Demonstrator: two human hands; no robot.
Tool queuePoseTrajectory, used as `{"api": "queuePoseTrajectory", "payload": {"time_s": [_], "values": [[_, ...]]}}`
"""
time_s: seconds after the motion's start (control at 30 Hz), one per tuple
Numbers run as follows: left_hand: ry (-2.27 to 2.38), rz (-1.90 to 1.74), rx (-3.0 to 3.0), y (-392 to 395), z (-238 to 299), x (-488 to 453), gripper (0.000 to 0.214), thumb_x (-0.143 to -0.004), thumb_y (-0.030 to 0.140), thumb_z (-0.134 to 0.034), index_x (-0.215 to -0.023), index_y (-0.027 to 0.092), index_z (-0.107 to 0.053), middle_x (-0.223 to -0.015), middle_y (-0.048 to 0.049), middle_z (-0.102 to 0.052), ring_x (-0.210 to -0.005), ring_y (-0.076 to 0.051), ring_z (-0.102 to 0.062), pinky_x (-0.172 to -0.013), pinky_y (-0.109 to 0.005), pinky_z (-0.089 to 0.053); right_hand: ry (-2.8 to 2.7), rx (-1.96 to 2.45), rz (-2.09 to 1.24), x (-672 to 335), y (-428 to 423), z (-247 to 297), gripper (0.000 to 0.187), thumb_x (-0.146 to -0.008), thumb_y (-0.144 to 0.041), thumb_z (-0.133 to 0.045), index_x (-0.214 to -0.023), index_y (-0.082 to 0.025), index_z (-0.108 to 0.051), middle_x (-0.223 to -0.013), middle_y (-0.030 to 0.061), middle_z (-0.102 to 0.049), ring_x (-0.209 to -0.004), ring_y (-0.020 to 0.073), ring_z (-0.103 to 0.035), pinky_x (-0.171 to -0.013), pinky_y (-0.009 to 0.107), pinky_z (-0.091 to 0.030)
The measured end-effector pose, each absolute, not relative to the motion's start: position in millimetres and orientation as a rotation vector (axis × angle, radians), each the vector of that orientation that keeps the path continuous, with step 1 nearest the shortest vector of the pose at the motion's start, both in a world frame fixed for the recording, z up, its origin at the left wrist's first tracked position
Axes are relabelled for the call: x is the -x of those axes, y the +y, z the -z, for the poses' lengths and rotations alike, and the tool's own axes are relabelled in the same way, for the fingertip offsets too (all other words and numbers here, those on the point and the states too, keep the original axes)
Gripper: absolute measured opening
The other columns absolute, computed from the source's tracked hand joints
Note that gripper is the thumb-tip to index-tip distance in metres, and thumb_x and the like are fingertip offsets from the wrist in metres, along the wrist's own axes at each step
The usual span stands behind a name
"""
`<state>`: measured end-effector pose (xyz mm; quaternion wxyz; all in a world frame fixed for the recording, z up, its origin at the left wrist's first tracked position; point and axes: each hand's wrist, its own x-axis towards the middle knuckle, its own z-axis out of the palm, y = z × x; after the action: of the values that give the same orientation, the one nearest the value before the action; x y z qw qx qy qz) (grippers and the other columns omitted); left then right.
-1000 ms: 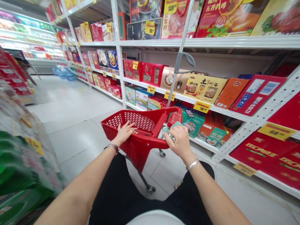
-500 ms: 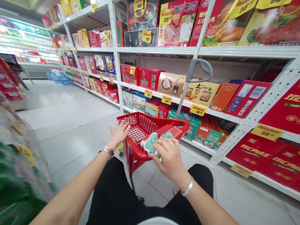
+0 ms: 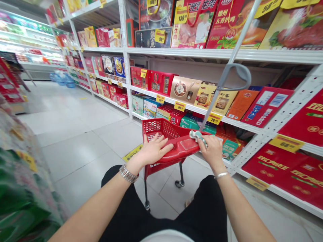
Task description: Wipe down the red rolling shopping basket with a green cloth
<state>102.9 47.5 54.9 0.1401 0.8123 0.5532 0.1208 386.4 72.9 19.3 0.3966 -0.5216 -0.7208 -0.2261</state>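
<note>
A red plastic shopping basket on wheels (image 3: 161, 127) stands in the aisle in front of me, its grey pull handle (image 3: 233, 72) raised toward the shelves. My left hand (image 3: 153, 152) lies flat with fingers spread on the basket's near rim. My right hand (image 3: 212, 149) presses a bunched teal cloth (image 3: 196, 135) against the rim's right end, fingers closed over it. A watch is on my left wrist, a silver bangle on my right.
White shelving (image 3: 227, 55) with red and yellow gift boxes and yellow price tags runs along the right, close to the basket. Green and red packages (image 3: 17, 188) line the left edge. Pale floor tiles (image 3: 75, 134) stretch ahead down the aisle.
The basket has turned so its handle end faces me. My left hand moved from the side rim onto the near rim. My right hand slid the cloth rightward along the rim.
</note>
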Motion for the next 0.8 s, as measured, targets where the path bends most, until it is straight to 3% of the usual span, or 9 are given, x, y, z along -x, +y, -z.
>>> {"api": "queuePoseTrajectory", "payload": {"time_s": [0.3,0.43,0.57,0.67,0.8], "values": [[1.716,-0.389,-2.194,79.7,-54.6,-94.5,0.067,-0.097,0.064,-0.017,-0.149,0.032,-0.045,-0.161,-0.0040,-0.033,-0.153,-0.033,-0.016,-0.116,-0.071,-0.003,-1.779,1.529,0.496,-433.6,111.8,-17.2,0.036,-0.096,-0.040,-0.048,-0.081,-0.017,-0.071,-0.086,0.0123,-0.071,-0.085,0.0243,-0.058,-0.075,0.034,-0.035],[1.870,-0.499,-2.122,98.3,-52.6,-66.8,0.062,-0.098,0.061,-0.020,-0.143,0.034,-0.053,-0.157,-0.0032,-0.042,-0.148,-0.035,-0.030,-0.118,-0.068,-0.013,-1.815,1.508,0.546,-408.4,98.9,-21.2,0.035,-0.096,-0.039,-0.048,-0.077,-0.019,-0.070,-0.080,0.0100,-0.069,-0.082,0.0240,-0.056,-0.076,0.035,-0.033],[2.222,-0.648,-2.072,107.0,-54.0,-33.6,0.056,-0.100,0.050,-0.021,-0.131,0.032,-0.065,-0.144,-0.0072,-0.059,-0.140,-0.038,-0.044,-0.116,-0.073,-0.013,-1.855,1.390,0.618,-373.9,79.2,-24.5,0.031,-0.097,-0.037,-0.050,-0.079,-0.020,-0.069,-0.079,0.0085,-0.068,-0.082,0.0234,-0.054,-0.078,0.037,-0.031],[2.271,-0.634,-2.120,104.5,-54.2,-26.2,0.053,-0.100,0.048,-0.025,-0.132,0.031,-0.064,-0.148,-0.0064,-0.055,-0.144,-0.040,-0.037,-0.114,-0.076,-0.013,-1.875,1.290,0.602,-342.4,63.9,-25.5,0.028,-0.098,-0.037,-0.051,-0.082,-0.021,-0.068,-0.078,0.0070,-0.067,-0.082,0.0230,-0.053,-0.078,0.037,-0.030],[2.108,-0.620,-2.336,96.5,-54.0,-52.6,0.053,-0.101,0.048,-0.026,-0.140,0.030,-0.057,-0.155,-0.0038,-0.045,-0.151,-0.036,-0.023,-0.118,-0.071,0.001,-1.943,1.215,0.503,-297.8,42.8,-30.6,0.024,-0.097,-0.036,-0.054,-0.084,-0.022,-0.068,-0.082,0.0066,-0.067,-0.082,0.0228,-0.052,-0.078,0.038,-0.030]]}}
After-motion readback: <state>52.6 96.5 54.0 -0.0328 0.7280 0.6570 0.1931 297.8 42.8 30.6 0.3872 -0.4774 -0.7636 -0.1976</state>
